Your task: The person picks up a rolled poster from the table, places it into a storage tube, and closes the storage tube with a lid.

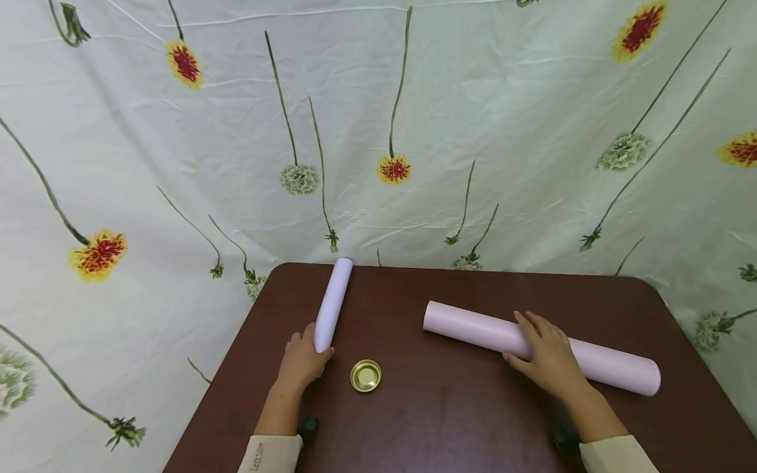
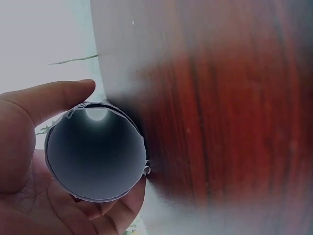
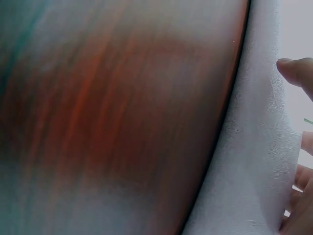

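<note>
Open tabletop (image 1: 449, 420) lies between the two hands — broken only by a small gold lid (image 1: 365, 376) near the slim roll (image 1: 332, 303) — while the long pink roll (image 1: 541, 347) bars the right side diagonally.

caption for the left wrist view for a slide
Left hand grips the open end of a hollow white tube beside a dark wooden table.

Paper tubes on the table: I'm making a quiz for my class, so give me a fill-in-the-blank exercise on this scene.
1. The left hand grips the near end of the ____ tube.
2. The right hand rests on the ____ tube.
3. The small gold lid lies ____ the two hands.
4. The table is dark ____.

Missing words: thinner; thicker; between; brown
</note>
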{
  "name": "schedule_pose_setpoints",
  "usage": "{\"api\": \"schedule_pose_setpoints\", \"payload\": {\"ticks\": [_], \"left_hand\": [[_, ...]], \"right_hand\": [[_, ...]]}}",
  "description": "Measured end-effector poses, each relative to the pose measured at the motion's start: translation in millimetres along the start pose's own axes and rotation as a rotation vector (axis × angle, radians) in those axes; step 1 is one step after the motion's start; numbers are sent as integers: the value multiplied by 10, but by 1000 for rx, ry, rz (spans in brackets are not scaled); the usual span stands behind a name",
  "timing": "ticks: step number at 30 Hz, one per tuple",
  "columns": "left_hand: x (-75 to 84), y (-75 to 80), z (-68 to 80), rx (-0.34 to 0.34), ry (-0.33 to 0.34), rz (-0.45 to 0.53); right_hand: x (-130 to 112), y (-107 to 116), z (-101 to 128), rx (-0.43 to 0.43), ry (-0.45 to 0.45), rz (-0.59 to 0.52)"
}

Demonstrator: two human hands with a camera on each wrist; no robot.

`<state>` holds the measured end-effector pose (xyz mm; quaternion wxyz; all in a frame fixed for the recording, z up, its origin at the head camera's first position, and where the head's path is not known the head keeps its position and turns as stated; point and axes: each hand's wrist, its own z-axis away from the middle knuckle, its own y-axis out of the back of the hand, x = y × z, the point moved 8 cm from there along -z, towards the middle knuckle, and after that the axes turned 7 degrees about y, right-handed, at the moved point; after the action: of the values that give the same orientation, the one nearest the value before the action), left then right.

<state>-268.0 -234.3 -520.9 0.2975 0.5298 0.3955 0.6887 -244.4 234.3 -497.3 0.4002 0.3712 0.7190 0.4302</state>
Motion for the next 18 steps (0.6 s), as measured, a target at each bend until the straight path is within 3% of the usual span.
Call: {"api": "schedule_pose_setpoints", "payload": {"ticks": [4,11,18], "left_hand": [[-1,1,10,3,-3,2],[-33,-7,10,10,2,4],[-59,3,8,5,20,14]], "right_hand": [[15,-53,19,-40,-10,11],[-10,-37,16,5,-1,13],[-16,-33,-30,-37,-38,-35]]}}
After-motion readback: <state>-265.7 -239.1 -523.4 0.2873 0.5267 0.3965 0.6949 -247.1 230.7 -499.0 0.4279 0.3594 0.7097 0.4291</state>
